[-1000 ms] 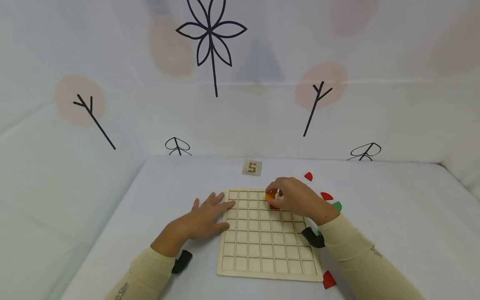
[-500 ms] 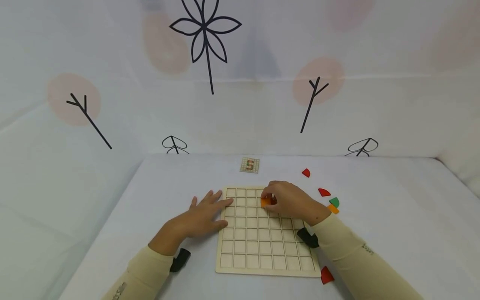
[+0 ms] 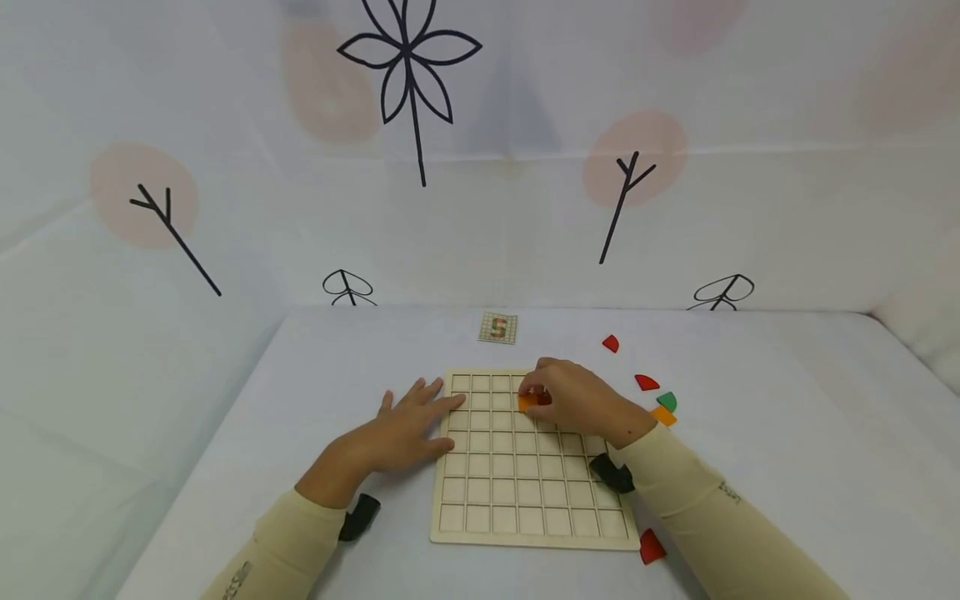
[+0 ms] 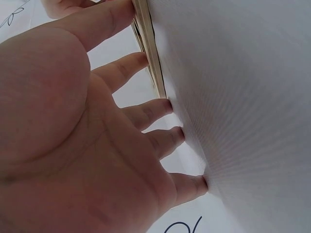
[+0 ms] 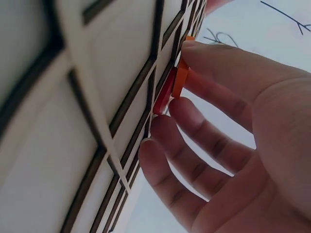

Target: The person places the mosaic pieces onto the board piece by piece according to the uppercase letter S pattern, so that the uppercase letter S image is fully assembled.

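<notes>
A pale wooden grid board [image 3: 517, 493] lies flat on the white surface. My right hand [image 3: 581, 402] pinches a small orange square tile [image 3: 528, 403] between thumb and index finger, over the upper part of the grid. In the right wrist view the orange tile [image 5: 181, 77] is tilted at the cells, and a red piece [image 5: 166, 92] sits right beside it at the board. The remaining fingertips of that hand are close to the grid. Spread along the board's left edge, my left hand [image 3: 405, 432] touches the rim with thumb and index finger, its other fingertips on the cloth.
A small card with an S pattern [image 3: 498, 327] lies behind the board. To the right are red quarter-round pieces [image 3: 647, 382], a green one [image 3: 667, 402] and an orange tile [image 3: 663, 416]. Another red piece [image 3: 652, 547] lies by the board's near right corner.
My right hand has brought the orange tile slightly nearer and left over the grid. A second orange tile at the right has come into sight. My left hand stays at the board's edge.
</notes>
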The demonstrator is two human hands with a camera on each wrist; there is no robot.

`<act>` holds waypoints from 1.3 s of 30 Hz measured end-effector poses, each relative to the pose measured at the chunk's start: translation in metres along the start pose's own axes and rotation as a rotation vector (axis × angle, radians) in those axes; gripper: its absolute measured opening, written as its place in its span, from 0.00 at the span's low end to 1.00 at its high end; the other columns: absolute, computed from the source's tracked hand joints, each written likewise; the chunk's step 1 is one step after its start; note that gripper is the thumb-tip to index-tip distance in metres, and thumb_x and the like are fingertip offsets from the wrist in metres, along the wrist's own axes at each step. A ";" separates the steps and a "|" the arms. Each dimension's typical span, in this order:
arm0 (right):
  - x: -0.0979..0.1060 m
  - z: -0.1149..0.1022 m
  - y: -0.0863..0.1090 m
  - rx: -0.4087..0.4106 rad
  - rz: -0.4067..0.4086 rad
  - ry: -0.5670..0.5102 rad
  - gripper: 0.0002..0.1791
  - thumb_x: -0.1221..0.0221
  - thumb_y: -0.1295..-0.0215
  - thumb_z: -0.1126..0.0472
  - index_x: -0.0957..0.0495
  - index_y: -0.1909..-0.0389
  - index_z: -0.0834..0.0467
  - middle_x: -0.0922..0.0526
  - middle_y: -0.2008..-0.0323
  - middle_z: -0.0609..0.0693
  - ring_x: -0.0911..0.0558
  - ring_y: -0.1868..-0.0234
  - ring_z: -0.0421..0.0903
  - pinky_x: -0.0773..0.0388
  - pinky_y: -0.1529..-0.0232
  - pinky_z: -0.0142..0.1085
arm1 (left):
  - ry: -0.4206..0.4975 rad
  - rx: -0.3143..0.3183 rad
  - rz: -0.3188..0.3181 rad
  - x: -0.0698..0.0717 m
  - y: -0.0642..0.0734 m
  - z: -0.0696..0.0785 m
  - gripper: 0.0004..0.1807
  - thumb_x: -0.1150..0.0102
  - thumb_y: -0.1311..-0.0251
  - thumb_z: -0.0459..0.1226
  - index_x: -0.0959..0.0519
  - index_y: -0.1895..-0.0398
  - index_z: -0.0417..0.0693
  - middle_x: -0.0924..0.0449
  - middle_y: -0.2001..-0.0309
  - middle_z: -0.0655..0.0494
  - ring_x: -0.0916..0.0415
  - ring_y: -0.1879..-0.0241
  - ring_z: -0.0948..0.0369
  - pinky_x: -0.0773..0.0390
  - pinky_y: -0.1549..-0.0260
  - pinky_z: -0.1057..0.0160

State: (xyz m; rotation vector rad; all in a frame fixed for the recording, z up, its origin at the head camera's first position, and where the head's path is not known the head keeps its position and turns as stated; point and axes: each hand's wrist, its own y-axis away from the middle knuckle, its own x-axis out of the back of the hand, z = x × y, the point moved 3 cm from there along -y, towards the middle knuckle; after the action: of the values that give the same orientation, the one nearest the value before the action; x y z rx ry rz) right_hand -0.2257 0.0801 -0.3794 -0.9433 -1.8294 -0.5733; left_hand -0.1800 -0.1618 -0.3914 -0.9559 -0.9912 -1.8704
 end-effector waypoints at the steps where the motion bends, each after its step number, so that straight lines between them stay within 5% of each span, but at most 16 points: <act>1: 0.000 0.000 0.000 0.000 0.003 0.002 0.11 0.29 0.40 0.58 0.13 0.57 0.56 0.20 0.65 0.45 0.27 0.68 0.40 0.26 0.65 0.31 | 0.000 0.000 0.000 0.000 0.000 0.000 0.35 0.42 0.31 0.50 0.40 0.23 0.66 0.55 0.19 0.52 0.65 0.19 0.48 0.67 0.26 0.33; 39: -0.002 0.004 -0.003 0.004 -0.017 -0.021 0.14 0.32 0.37 0.59 0.13 0.50 0.54 0.22 0.68 0.44 0.29 0.71 0.39 0.29 0.70 0.30 | -0.009 -0.005 -0.012 -0.001 -0.001 -0.002 0.35 0.43 0.31 0.51 0.42 0.22 0.66 0.57 0.18 0.52 0.66 0.19 0.49 0.68 0.25 0.34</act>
State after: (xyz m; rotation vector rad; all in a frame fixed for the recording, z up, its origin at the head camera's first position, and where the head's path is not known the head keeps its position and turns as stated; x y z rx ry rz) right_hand -0.2297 0.0804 -0.3829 -0.9349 -1.8582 -0.5722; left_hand -0.1810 -0.1633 -0.3931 -0.9645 -1.0003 -1.8810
